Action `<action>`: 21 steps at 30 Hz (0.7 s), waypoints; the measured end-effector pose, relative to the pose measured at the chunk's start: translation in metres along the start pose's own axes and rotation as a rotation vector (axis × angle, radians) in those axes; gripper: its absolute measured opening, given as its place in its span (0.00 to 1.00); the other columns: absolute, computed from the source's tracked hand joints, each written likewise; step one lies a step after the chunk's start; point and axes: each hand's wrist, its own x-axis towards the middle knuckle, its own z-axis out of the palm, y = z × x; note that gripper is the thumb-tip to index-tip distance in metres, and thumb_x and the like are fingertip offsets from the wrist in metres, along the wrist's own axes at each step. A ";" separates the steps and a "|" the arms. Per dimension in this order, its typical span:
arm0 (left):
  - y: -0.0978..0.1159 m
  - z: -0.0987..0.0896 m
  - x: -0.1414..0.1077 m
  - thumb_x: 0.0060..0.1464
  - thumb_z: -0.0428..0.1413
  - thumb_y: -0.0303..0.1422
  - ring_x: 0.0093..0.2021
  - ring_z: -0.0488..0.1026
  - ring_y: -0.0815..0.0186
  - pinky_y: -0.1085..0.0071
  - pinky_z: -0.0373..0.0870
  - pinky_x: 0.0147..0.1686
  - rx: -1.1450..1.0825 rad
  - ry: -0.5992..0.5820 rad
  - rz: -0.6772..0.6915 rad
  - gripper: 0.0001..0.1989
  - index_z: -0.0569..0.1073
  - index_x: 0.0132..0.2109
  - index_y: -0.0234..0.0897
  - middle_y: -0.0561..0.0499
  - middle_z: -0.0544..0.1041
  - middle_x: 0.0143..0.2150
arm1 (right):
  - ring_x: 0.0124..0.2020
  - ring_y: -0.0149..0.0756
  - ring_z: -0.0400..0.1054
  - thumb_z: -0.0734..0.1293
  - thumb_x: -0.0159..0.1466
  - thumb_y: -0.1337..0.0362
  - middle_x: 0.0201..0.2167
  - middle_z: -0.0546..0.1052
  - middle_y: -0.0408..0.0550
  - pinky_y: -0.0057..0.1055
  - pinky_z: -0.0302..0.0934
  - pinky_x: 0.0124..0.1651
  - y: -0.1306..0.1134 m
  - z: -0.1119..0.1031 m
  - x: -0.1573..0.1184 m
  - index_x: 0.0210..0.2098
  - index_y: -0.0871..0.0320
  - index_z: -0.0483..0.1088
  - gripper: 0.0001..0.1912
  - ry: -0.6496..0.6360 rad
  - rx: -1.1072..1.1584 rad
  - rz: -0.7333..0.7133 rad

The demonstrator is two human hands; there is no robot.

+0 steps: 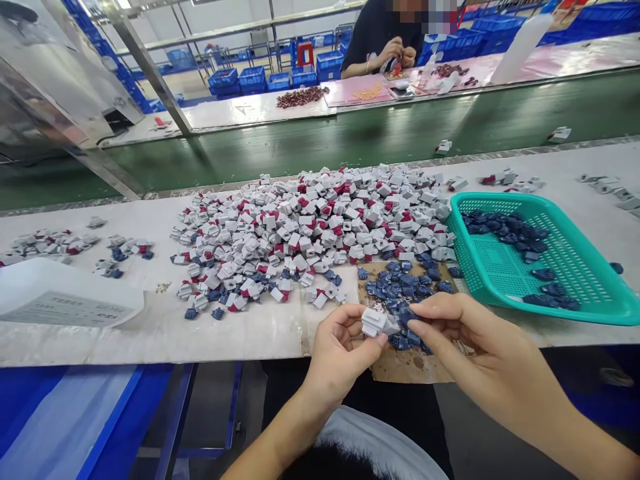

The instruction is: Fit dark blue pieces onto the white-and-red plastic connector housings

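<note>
Between the thumb and fingers of my left hand (337, 353) is a light grey plastic part (374, 323), its narrow end pointing right. My right hand (463, 340) pinches a small dark blue part (404, 315) close to that narrow end; whether the two parts touch is hard to tell. Under and behind my hands, more dark blue parts (395, 283) lie on a brown cardboard sheet (415, 371). Beyond them rises a large pile of grey parts (320, 220), many with dark red pieces, some with blue ones.
A teal basket (470, 267) with blue parts stands at the right. White paper (70, 293) lies at the left near small groups of parts. Behind the pile runs a green conveyor (300, 143) carrying a few parts. Across it, a person (373, 40) works at another table.
</note>
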 end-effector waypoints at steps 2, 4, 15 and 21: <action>0.000 0.000 -0.001 0.36 0.71 0.33 0.29 0.72 0.74 0.80 0.73 0.30 -0.006 0.003 0.011 0.19 0.73 0.35 0.32 0.54 0.77 0.29 | 0.26 0.29 0.72 0.63 0.66 0.65 0.29 0.76 0.42 0.21 0.66 0.26 -0.001 0.003 0.000 0.38 0.54 0.67 0.02 0.000 -0.061 -0.101; -0.001 -0.001 -0.002 0.36 0.71 0.33 0.28 0.72 0.74 0.80 0.73 0.30 -0.001 0.007 0.017 0.19 0.73 0.35 0.33 0.54 0.78 0.29 | 0.27 0.27 0.72 0.63 0.66 0.67 0.29 0.76 0.41 0.20 0.66 0.27 -0.001 0.005 0.000 0.39 0.55 0.66 0.02 -0.013 -0.093 -0.153; -0.007 -0.012 0.000 0.38 0.71 0.33 0.32 0.76 0.70 0.77 0.73 0.33 0.171 -0.040 0.113 0.15 0.77 0.34 0.35 0.52 0.79 0.31 | 0.25 0.25 0.65 0.58 0.68 0.70 0.26 0.70 0.40 0.20 0.58 0.26 -0.003 -0.006 0.006 0.33 0.56 0.63 0.07 -0.369 -0.050 -0.153; -0.011 -0.015 -0.004 0.40 0.70 0.34 0.34 0.77 0.69 0.77 0.74 0.36 0.249 -0.001 0.116 0.15 0.76 0.35 0.35 0.50 0.80 0.33 | 0.25 0.27 0.63 0.58 0.69 0.66 0.25 0.68 0.41 0.23 0.57 0.27 0.011 -0.002 0.012 0.31 0.57 0.64 0.09 -0.426 0.047 -0.110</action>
